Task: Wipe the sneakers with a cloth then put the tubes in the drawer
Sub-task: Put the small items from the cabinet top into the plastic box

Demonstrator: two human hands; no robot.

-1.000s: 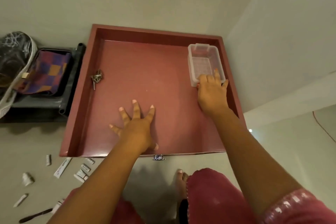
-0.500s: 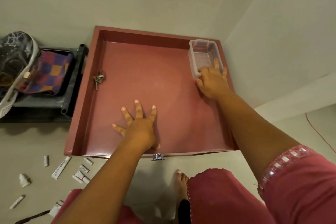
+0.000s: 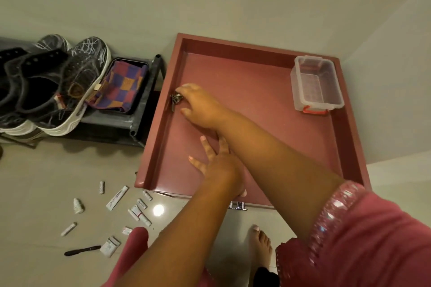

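Your right hand (image 3: 198,105) has left the clear box (image 3: 317,86), which now stands alone in the far right corner of the drawer (image 3: 256,91), and it has crossed over your left arm to the keys (image 3: 176,100) by the left wall; its fingertips touch them, but I cannot tell if they pinch them. Your left hand (image 3: 219,165) stays flat on the drawer floor with fingers spread. The tubes (image 3: 137,212) lie on the floor left of the drawer front, the sneakers (image 3: 70,86) and the cloth (image 3: 123,86) on the rack (image 3: 140,119).
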